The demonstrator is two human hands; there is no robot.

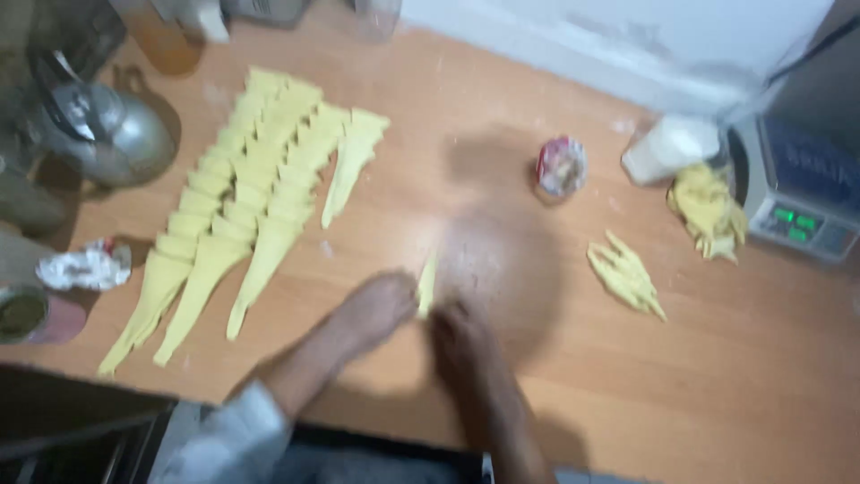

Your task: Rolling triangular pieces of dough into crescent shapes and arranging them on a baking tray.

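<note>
Where the wooden table [502, 179] lies bare, rows of overlapping yellow dough triangles [251, 197] spread well left of the hands. Both the left hand [376, 309] and right hand [461, 336] pinch one small dough strip [427, 285] between them, fingers closed on it. A little heap of dough scraps [625, 273] sits to its right.

I see bare table [502, 161] open ahead of my hands, rows of dough triangles [251, 188] blocking the left, dough scraps [625, 273] and scale [802, 193] crowding the right
</note>
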